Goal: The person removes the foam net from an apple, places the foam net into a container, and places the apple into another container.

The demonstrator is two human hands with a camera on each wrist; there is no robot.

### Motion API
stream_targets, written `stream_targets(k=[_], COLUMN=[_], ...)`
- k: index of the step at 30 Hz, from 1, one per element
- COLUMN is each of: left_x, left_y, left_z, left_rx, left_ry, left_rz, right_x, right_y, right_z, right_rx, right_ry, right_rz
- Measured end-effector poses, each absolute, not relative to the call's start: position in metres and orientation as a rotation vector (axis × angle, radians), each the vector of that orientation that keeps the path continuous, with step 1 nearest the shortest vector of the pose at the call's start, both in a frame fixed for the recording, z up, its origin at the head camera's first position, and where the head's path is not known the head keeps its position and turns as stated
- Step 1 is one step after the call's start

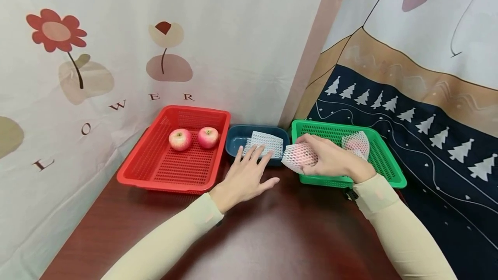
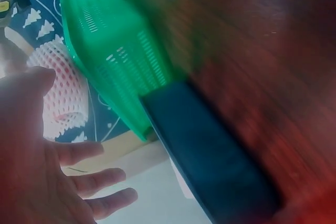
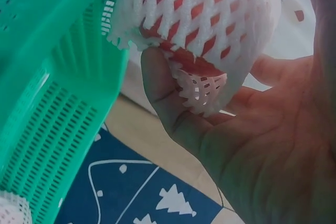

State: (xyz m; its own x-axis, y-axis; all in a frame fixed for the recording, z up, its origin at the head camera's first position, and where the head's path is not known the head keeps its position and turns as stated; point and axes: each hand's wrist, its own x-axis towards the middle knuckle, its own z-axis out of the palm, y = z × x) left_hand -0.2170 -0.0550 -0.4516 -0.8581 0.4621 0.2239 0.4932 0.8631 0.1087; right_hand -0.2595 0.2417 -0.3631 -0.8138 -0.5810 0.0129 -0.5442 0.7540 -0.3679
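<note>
In the head view my right hand (image 1: 328, 157) grips an apple in a white foam net (image 1: 300, 157) over the left end of the green basket (image 1: 397, 182). The right wrist view shows the netted apple (image 3: 205, 19) between thumb and fingers, red skin visible through the mesh. My left hand (image 1: 247, 176) reaches forward with fingers spread and nothing in its grasp, in front of the dark blue container (image 1: 235, 135). Inside that container lie flat white foam nets (image 1: 268, 141), partly behind the left fingertips. Another netted apple (image 1: 355, 144) sits in the green basket.
To the left stands a red basket (image 1: 132, 176) holding two bare apples (image 1: 180, 139). All the containers rest on a dark red-brown table (image 1: 295, 237), before a patterned curtain (image 1: 241, 46).
</note>
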Motion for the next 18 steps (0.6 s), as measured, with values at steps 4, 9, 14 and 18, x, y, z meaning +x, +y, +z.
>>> stream_targets(k=[4, 9, 14, 18], left_x=[-0.214, -0.211, -0.206, -0.202], left_y=[-0.064, -0.073, -0.08, -0.084], left_z=[-0.452, -0.454, -0.453, -0.454], left_rx=[-0.731, -0.736, -0.708, -0.711], left_ry=[-2.809, -2.794, -2.795, -2.791], left_rz=[-0.233, -0.262, -0.258, -0.269], right_x=[-0.257, -0.252, -0.247, -0.243], right_y=[0.236, 0.232, 0.225, 0.219], right_z=[-0.364, -0.364, -0.364, -0.367], right_rx=[-0.931, -0.952, -1.001, -1.03], right_ry=[2.846, 2.851, 2.836, 2.825], right_rz=[-0.561, -0.579, -0.606, -0.597])
